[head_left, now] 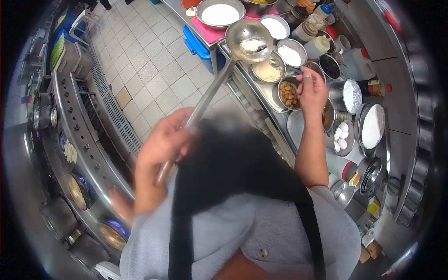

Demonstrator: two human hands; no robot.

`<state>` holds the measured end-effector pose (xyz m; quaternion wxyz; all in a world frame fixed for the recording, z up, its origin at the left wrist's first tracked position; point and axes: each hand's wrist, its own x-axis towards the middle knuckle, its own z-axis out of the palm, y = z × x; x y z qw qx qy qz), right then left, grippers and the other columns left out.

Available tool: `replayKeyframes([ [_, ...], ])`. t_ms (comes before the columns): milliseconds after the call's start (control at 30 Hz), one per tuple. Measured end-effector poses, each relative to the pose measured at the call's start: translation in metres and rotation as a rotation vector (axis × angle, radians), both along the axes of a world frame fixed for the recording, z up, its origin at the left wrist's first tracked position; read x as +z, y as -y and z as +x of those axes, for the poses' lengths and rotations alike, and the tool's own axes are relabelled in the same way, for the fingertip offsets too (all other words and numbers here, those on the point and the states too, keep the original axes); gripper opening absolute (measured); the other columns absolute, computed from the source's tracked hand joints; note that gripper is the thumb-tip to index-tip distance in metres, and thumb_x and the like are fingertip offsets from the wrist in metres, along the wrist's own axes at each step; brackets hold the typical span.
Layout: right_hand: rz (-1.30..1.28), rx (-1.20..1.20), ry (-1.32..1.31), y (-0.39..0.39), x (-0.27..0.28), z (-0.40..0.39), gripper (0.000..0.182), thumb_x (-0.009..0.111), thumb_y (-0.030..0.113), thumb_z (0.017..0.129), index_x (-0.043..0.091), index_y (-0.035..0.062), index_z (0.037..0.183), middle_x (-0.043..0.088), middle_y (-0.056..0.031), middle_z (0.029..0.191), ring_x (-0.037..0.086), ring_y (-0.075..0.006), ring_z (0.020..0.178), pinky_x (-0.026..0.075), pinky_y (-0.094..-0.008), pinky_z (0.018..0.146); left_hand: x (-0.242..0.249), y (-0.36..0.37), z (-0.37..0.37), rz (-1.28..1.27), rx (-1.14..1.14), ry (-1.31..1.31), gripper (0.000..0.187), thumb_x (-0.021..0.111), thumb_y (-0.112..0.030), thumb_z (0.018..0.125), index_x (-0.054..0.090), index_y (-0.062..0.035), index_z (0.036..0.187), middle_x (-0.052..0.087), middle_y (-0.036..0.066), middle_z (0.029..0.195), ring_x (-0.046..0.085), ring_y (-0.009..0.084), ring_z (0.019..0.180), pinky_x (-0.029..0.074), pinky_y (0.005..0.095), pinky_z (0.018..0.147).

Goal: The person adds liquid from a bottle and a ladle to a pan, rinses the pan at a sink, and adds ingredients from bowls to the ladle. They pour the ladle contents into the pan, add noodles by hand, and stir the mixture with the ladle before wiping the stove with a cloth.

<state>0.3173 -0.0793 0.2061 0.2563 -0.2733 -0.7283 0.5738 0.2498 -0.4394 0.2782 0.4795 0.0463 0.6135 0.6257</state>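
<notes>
My left hand is wrapped round the long handle of a metal ladle. The ladle's wide bowl reaches over the counter and has some pale powder or grains in it. With pinched fingers, my right hand holds a small metal spoon, its tip beside the ladle bowl. Under the spoon is a metal pot of pale yellow powder. Just left of my right hand stands a pot of brown chunks. A bowl of white powder sits behind them.
Several eggs in a bowl and a pot of white powder stand on the right. Squeeze bottles line the back. A stove with lit burners runs along the left. A blue bin stands beyond the counter.
</notes>
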Motion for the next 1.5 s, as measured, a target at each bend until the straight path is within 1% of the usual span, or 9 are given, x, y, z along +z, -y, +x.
replayKeyframes([
  [267,0.011,0.055,0.068,0.004,-0.016,-0.005,0.022,0.052,0.017,0.095,0.063,0.0006,0.104,0.064,-0.0046,0.077,0.049,-0.0052,0.051,0.039,-0.0207,0.046,0.006,0.000,0.000,0.014,0.060,-0.050,0.046,0.059,-0.007,0.087,0.044,0.0053,0.128,0.052,0.000,0.075,0.048,0.0046,0.044,0.037,0.0181,0.037],
  [333,-0.115,0.047,0.052,0.005,-0.013,-0.003,0.022,0.052,0.018,0.095,0.063,0.0005,0.103,0.064,-0.0049,0.077,0.048,-0.0051,0.050,0.040,-0.0203,0.046,0.003,0.002,0.000,0.000,0.068,-0.061,0.045,0.059,-0.007,0.087,0.044,0.0053,0.128,0.052,0.000,0.075,0.048,0.0046,0.044,0.037,0.0181,0.037],
  [700,-0.233,-0.040,0.015,-0.011,0.006,0.004,0.023,0.051,0.018,0.096,0.062,-0.0005,0.104,0.063,-0.0070,0.077,0.049,-0.0062,0.048,0.038,-0.0212,0.039,0.003,0.004,0.004,0.002,0.082,-0.078,0.045,0.058,-0.007,0.087,0.044,0.0048,0.128,0.052,0.000,0.074,0.048,0.0048,0.043,0.039,0.0182,0.037],
  [767,-0.440,-0.052,-0.138,-0.012,0.021,0.002,0.024,0.051,0.017,0.095,0.061,-0.0023,0.105,0.063,-0.0078,0.077,0.049,-0.0063,0.048,0.038,-0.0212,0.039,-0.001,0.006,0.005,-0.022,0.035,-0.061,0.045,0.057,-0.006,0.088,0.043,0.0044,0.129,0.053,0.001,0.076,0.049,0.0052,0.045,0.039,0.0182,0.038],
  [1033,-0.151,-0.046,-0.038,-0.015,0.011,0.000,0.023,0.053,0.017,0.094,0.062,-0.0003,0.108,0.065,-0.0060,0.082,0.048,-0.0045,0.050,0.038,-0.0195,0.040,-0.007,0.007,0.015,0.046,0.004,0.026,0.046,0.058,-0.005,0.087,0.042,0.0037,0.130,0.053,0.002,0.080,0.049,0.0059,0.047,0.040,0.0185,0.039],
  [1300,-0.046,0.182,0.159,-0.002,-0.021,0.009,0.022,0.056,0.018,0.094,0.064,0.0054,0.110,0.063,0.0001,0.083,0.048,-0.0024,0.053,0.038,-0.0178,0.044,-0.002,0.013,0.031,0.026,0.045,0.022,0.048,0.059,-0.006,0.085,0.043,0.0046,0.129,0.052,0.003,0.077,0.047,0.0065,0.045,0.039,0.0194,0.038],
  [1400,0.149,0.225,0.332,-0.010,-0.012,0.017,0.023,0.059,0.018,0.091,0.065,0.0043,0.110,0.065,-0.0022,0.086,0.056,-0.0071,0.063,0.045,-0.0215,0.054,0.000,0.020,0.038,0.008,0.097,0.040,0.046,0.059,-0.006,0.086,0.045,0.0045,0.128,0.053,0.004,0.076,0.048,0.0064,0.045,0.039,0.0192,0.038],
  [1467,0.441,0.151,0.241,-0.006,-0.001,0.023,0.024,0.062,0.017,0.087,0.066,0.0037,0.106,0.066,-0.0097,0.090,0.060,-0.0151,0.075,0.048,-0.0279,0.071,-0.004,0.027,0.040,0.022,0.090,0.046,0.045,0.059,-0.005,0.086,0.045,0.0042,0.128,0.053,0.004,0.076,0.048,0.0063,0.045,0.039,0.0192,0.039],
  [1500,0.526,0.075,0.228,-0.002,0.007,0.026,0.025,0.062,0.017,0.086,0.066,0.0023,0.105,0.063,-0.0126,0.101,0.061,-0.0203,0.088,0.047,-0.0296,0.081,-0.007,0.033,0.042,0.033,0.086,0.056,0.045,0.058,-0.004,0.086,0.045,0.0038,0.128,0.053,0.004,0.076,0.049,0.0063,0.045,0.040,0.0193,0.039],
])
